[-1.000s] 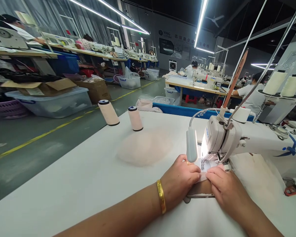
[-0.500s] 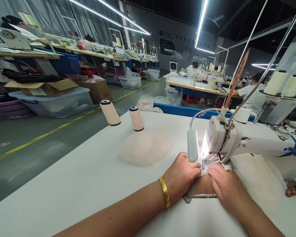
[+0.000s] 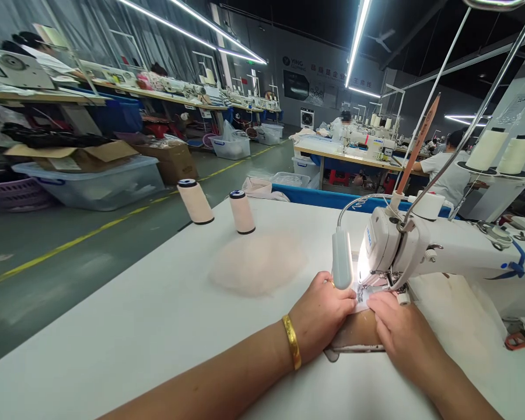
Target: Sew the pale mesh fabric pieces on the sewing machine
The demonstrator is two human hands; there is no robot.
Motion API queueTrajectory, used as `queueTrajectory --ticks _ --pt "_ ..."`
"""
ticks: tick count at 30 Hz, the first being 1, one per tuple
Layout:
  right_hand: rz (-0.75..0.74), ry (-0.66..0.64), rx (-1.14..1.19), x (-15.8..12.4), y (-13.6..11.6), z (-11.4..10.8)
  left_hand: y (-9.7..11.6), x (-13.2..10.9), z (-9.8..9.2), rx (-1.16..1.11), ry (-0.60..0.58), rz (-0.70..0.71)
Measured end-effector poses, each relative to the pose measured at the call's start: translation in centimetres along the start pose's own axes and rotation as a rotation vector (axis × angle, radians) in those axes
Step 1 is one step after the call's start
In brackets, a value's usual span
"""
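L hand [image 3: 324, 312], R hand [image 3: 398, 326] press fabric [image 3: 356, 333] (tan) under machine [image 3: 455, 251].

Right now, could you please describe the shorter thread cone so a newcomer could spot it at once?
Start at the white sewing machine on the white table. Left of it, beyond the pale fabric heap, stand two pinkish thread cones. Yours is the shorter cone, the one nearer the machine; its taller neighbour stands by the table's edge.

Bright ceiling strip lights [image 3: 356, 44], needle-lamp glare [image 3: 362, 269], wide-angle bending at edges
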State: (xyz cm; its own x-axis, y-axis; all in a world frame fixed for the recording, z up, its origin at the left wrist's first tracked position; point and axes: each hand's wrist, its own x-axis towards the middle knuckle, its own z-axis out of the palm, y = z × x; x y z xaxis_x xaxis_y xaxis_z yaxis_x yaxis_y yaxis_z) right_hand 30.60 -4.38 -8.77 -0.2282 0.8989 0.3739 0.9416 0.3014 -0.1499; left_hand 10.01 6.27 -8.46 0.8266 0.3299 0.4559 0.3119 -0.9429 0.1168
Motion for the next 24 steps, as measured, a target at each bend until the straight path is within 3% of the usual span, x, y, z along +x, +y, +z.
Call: queueTrajectory --ticks 8,15,20,24 --pt "0.007 0.012 0.015 0.0 -0.2 0.1 0.2 0.2 -0.6 -0.026 -0.007 -0.023" --pt "-0.075 0.102 0.149 -0.1 -1.1 -0.9 1.7 0.4 -2.8 0.076 -0.118 -0.185" --pt "-0.143 -0.020 0.379 0.2 -2.5 -2.6 2.2 0.5 -3.7 -0.109 -0.114 -0.043" --pt "-0.071 -0.095 0.207 0.2 -2.1 -2.5 1.2 0.0 -3.4 -0.112 -0.090 -0.078"
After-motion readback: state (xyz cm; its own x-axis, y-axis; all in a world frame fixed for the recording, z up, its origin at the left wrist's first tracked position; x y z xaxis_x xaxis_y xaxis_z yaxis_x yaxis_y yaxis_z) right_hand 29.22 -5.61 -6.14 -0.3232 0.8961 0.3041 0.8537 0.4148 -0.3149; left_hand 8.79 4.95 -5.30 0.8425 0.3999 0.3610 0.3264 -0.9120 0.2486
